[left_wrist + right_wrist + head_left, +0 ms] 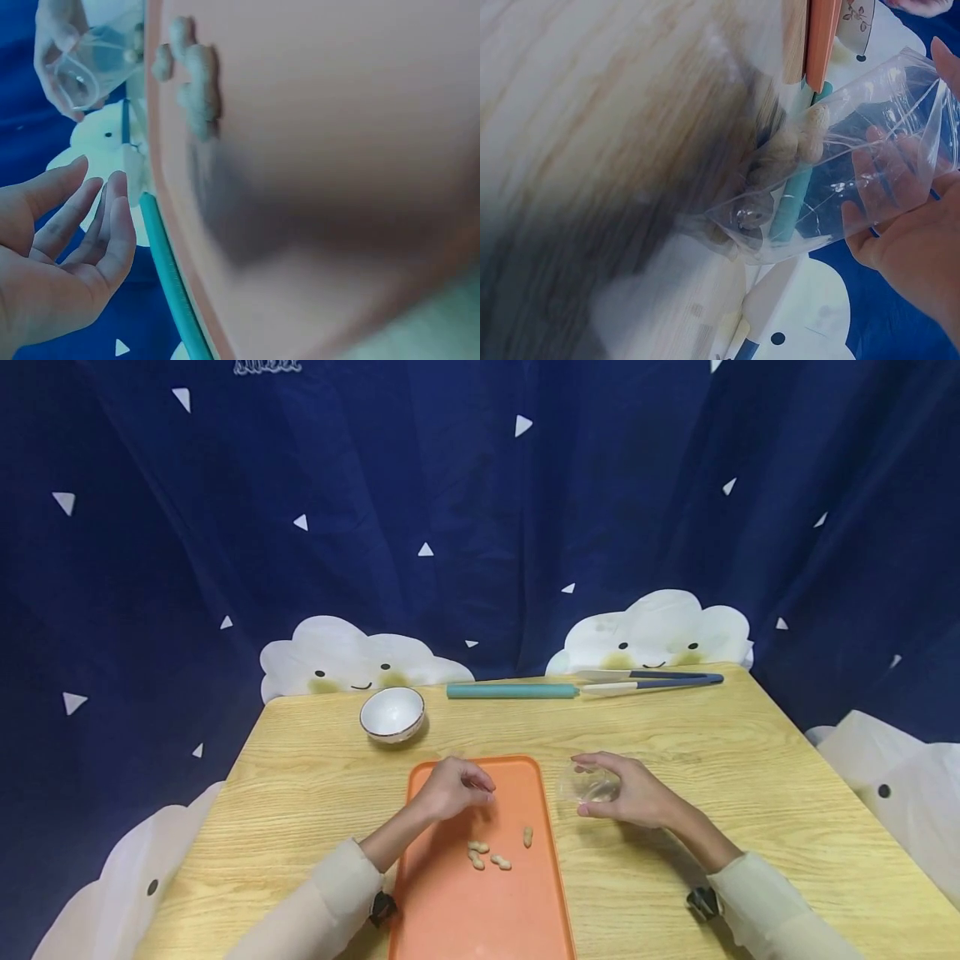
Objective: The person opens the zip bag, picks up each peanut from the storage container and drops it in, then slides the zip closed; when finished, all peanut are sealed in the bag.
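My left hand (453, 788) hovers over the far part of an orange tray (487, 917), its fingers loosely bent and nothing between them. Several unshelled peanuts (501, 862) lie on the tray just nearer than that hand. Right of the tray, my right hand (637, 793) holds a clear plastic bag (885, 112) near its mouth, thumb and fingers spread around it. Inside the bag, more peanuts (814, 133) sit at the bottom, close over the wooden table. The left wrist view shows the left hand's fingers (120, 232) apart from the peanuts.
A white bowl (392, 713) stands beyond the tray to the left. Along the back of the wooden table (300, 777) lie a teal stick-like roll (513, 691) and tongs (675, 682) with dark blue handles. A dark blue curtain (375, 527) hangs behind.
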`<control>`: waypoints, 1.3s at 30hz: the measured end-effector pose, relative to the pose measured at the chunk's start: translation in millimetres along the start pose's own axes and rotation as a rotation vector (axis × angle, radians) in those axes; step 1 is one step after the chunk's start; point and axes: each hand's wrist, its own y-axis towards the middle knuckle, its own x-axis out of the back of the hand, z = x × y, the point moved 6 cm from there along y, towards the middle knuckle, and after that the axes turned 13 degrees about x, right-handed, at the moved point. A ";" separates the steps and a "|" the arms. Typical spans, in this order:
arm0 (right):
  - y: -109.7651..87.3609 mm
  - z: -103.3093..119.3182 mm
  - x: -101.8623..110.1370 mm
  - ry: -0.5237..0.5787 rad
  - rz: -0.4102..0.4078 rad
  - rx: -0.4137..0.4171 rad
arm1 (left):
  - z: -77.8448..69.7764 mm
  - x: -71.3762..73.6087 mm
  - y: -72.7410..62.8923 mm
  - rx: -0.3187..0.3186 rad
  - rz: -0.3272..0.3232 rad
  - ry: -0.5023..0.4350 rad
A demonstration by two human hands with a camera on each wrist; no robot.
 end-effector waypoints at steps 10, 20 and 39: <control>0.2 0.6 -0.8 0.002 -0.001 0.010 | 26.0 -5.8 -9.9 0.015 0.077 0.031; 0.0 0.9 -1.7 0.002 0.001 0.009 | 37.0 -18.9 -16.8 0.029 0.171 0.105; 1.2 1.8 -1.3 -0.017 -0.008 0.013 | 24.5 -12.6 -15.4 -0.018 0.189 0.107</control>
